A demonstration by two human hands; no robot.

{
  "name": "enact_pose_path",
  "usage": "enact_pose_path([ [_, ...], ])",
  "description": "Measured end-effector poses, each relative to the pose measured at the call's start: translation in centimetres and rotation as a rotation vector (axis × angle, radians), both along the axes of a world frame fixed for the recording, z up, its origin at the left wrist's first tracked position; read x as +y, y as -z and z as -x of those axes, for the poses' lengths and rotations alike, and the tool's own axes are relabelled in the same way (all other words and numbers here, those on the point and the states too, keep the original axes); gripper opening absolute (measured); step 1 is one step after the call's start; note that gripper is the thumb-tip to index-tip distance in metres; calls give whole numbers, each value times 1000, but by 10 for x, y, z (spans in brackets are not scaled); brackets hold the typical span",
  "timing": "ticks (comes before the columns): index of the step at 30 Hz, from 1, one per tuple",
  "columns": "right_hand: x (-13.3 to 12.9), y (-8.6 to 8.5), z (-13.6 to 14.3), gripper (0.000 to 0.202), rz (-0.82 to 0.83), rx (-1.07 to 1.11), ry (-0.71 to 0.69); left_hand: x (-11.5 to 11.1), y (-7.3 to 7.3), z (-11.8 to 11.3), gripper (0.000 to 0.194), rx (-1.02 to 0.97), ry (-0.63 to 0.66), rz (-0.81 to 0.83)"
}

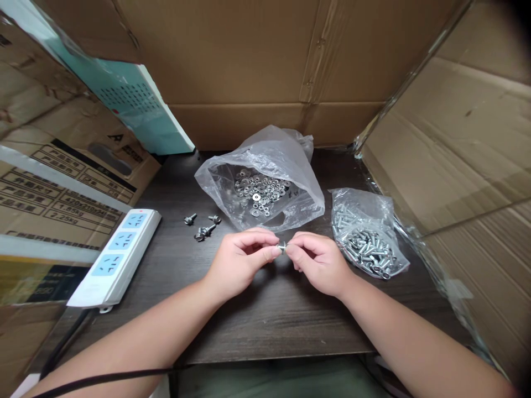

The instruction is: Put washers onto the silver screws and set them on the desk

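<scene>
Two hands, left [240, 260] and right [323, 260], meet above the table [249, 329], a small bolt [282, 249] between them. Both pinches are narrow, closed on it from opposite sides; the fingers hide the exact contact. Principal risk, in my judgement: so small a hold could slip, dropping the bolt towards the table's front edge. Secondary: a knock to the open bag [286, 146] just beyond the hands could spill its washers [269, 190]. Loose bolts [200, 234] near the left hand could be scattered by a careless sweep.
</scene>
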State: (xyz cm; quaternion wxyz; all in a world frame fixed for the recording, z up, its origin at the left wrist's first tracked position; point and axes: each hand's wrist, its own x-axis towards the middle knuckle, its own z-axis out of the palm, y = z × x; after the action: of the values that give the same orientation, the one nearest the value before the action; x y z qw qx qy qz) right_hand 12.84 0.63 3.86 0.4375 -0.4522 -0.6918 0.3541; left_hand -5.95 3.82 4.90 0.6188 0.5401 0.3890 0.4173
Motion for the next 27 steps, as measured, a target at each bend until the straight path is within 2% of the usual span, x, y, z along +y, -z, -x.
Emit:
enact_pose_path([
  [2, 0, 2, -1, 40, 71, -9, -17, 0, -1, -1, 15, 2, -10, 8],
  [5, -1, 5, -2, 21, 140, 93, -32, 1, -1, -1, 16, 9, -24, 15],
  [8, -2, 7, -3, 26, 45, 155, -24, 1, -1, 0, 15, 11, -29, 3],
  [11, -2, 5, -3, 8, -86, 79, -4, 1, -1, 1, 14, 24, -28, -20],
  [13, 0, 2, -1, 7, -94, 36, 10, 1, -1, 1, 14, 26, -32, -25],
  [18, 0, 1, -1, 30, 26, 23, 0, 1, 1, 0, 15, 31, -52, -27],
  [21, -2, 6, -2, 19, 102, 118, -2, 1, 2, 1, 15, 13, -67, -18],
  [23, -3, 8, -2, 27, 67, 154, -9, 1, 3, 1, 16, 4, -69, -15],
  [27, -2, 4, 1, 7, -87, 87, 14, 0, 2, 1, 15, 18, -58, -29],
])
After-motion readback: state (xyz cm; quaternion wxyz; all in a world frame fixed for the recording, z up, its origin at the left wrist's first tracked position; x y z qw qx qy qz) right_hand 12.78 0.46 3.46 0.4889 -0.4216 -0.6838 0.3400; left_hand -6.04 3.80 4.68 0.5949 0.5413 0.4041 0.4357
